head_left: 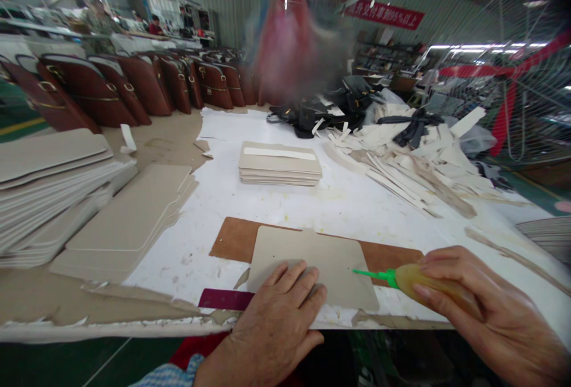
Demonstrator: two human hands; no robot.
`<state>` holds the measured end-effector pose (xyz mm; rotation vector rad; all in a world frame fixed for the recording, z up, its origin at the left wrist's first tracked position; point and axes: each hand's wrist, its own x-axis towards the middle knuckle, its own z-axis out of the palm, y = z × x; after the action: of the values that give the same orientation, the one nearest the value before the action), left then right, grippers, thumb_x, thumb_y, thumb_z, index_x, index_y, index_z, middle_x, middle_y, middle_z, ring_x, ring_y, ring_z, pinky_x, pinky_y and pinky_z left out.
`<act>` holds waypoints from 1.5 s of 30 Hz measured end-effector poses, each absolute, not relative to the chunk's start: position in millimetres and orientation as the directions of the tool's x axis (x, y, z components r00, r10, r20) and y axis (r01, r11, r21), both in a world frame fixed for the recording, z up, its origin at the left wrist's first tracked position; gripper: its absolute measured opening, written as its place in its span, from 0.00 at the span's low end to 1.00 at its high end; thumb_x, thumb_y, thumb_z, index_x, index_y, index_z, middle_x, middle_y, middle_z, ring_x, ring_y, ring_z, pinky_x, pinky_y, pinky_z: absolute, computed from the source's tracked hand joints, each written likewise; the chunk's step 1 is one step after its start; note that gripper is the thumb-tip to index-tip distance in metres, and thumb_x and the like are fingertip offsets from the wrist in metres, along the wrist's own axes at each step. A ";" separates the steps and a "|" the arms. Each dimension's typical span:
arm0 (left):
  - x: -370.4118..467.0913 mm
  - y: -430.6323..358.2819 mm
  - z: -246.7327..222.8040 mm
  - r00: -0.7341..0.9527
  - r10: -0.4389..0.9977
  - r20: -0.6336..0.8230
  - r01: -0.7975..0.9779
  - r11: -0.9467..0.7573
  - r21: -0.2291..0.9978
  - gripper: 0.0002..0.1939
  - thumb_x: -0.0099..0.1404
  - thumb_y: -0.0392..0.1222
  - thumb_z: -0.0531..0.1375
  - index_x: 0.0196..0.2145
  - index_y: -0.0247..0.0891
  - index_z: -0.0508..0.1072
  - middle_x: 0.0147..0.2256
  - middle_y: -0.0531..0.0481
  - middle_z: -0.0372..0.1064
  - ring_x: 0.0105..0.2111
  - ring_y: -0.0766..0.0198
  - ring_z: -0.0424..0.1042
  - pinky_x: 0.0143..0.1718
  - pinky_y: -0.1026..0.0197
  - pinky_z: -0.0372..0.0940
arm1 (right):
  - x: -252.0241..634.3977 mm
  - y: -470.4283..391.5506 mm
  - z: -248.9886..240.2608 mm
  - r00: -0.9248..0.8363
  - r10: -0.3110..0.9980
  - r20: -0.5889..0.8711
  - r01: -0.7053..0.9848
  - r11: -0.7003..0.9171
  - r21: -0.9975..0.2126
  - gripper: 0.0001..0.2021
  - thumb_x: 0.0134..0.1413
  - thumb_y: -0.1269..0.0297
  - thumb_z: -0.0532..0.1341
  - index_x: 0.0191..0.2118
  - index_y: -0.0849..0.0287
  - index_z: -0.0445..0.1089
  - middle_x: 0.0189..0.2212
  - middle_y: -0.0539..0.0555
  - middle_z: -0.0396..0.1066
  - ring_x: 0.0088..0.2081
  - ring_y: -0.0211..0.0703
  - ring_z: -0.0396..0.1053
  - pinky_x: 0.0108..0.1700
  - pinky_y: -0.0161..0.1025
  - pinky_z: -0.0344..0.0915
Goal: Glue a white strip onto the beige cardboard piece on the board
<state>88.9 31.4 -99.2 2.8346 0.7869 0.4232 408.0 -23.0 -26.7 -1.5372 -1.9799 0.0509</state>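
Note:
My left hand (285,310) lies flat, fingers spread, on a beige panel (321,262) with rounded corners near the table's front edge. In my right hand (482,304) is a yellowish glue bottle (428,286) with a green nozzle. The nozzle's tip points left, over the right part of the panel; whether it touches is hard to tell. Beneath the panel a brown strip (236,239) sticks out on both sides. A dark purple strip (225,299) lies left of my left hand.
Behind the panel stands a small stack of beige pieces (280,167) topped by a white strip. Larger beige panels (53,167) are piled at left. Scraps (410,161) and black bags (334,104) lie back right. Brown bags (165,78) line the back; a blurred reddish shape (289,48) hangs above.

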 end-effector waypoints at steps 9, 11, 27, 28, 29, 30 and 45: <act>89.3 31.3 -94.8 0.829 0.524 0.195 0.480 -0.845 0.235 0.29 0.78 0.58 0.58 0.66 0.39 0.66 0.70 0.42 0.62 0.70 0.44 0.59 0.71 0.39 0.57 | 398.6 -13.1 -16.3 -0.150 0.895 0.420 0.839 0.340 -0.425 0.07 0.70 0.49 0.64 0.41 0.42 0.75 0.37 0.48 0.74 0.36 0.46 0.73 0.34 0.40 0.70; 88.9 31.4 -94.6 0.830 0.521 0.199 0.476 -0.847 0.235 0.28 0.78 0.58 0.57 0.67 0.38 0.65 0.70 0.42 0.62 0.70 0.44 0.59 0.71 0.40 0.57 | 395.9 -12.3 -16.9 -0.161 0.890 0.426 0.826 0.358 -0.436 0.06 0.70 0.51 0.64 0.41 0.43 0.75 0.37 0.48 0.74 0.37 0.46 0.73 0.34 0.39 0.71; 89.9 31.9 -95.6 0.836 0.522 0.170 0.481 -0.846 0.231 0.29 0.79 0.58 0.55 0.67 0.38 0.64 0.71 0.41 0.61 0.70 0.43 0.58 0.70 0.38 0.57 | 394.3 -10.4 -8.5 -0.260 0.864 0.432 0.862 0.408 -0.299 0.09 0.76 0.51 0.59 0.45 0.45 0.75 0.39 0.49 0.72 0.37 0.43 0.73 0.34 0.40 0.68; 90.0 31.8 -96.0 0.836 0.521 0.173 0.481 -0.847 0.227 0.29 0.79 0.58 0.55 0.67 0.38 0.64 0.71 0.41 0.61 0.70 0.43 0.58 0.70 0.39 0.57 | 396.1 -12.0 -8.9 -0.255 0.875 0.411 0.865 0.396 -0.308 0.08 0.75 0.52 0.60 0.45 0.45 0.74 0.39 0.49 0.72 0.37 0.43 0.73 0.34 0.40 0.68; 89.9 31.5 -96.6 0.836 0.520 0.176 0.480 -0.848 0.225 0.29 0.79 0.58 0.55 0.67 0.38 0.64 0.71 0.41 0.61 0.70 0.44 0.58 0.71 0.39 0.56 | 397.6 -13.4 -9.5 -0.254 0.884 0.392 0.865 0.389 -0.317 0.08 0.75 0.52 0.60 0.46 0.45 0.74 0.40 0.49 0.72 0.38 0.43 0.73 0.34 0.40 0.69; 89.9 31.3 -97.3 0.836 0.519 0.178 0.479 -0.849 0.224 0.29 0.79 0.59 0.55 0.67 0.38 0.64 0.71 0.41 0.61 0.70 0.44 0.58 0.71 0.39 0.56 | 398.7 -14.4 -10.2 -0.256 0.889 0.380 0.864 0.386 -0.323 0.07 0.75 0.52 0.60 0.46 0.44 0.74 0.40 0.49 0.72 0.38 0.44 0.73 0.35 0.41 0.69; 90.0 31.2 -99.2 0.833 0.522 0.182 0.480 -0.847 0.229 0.29 0.78 0.59 0.56 0.68 0.39 0.64 0.71 0.41 0.60 0.71 0.43 0.58 0.71 0.38 0.56 | 385.1 -8.0 -11.3 -0.331 0.835 0.438 0.830 0.479 -0.285 0.05 0.76 0.58 0.59 0.47 0.48 0.73 0.40 0.51 0.71 0.39 0.42 0.73 0.35 0.38 0.71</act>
<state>90.0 31.2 -99.2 2.8399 0.7829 0.3551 385.1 -8.0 -11.3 -1.3745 -2.1968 0.0126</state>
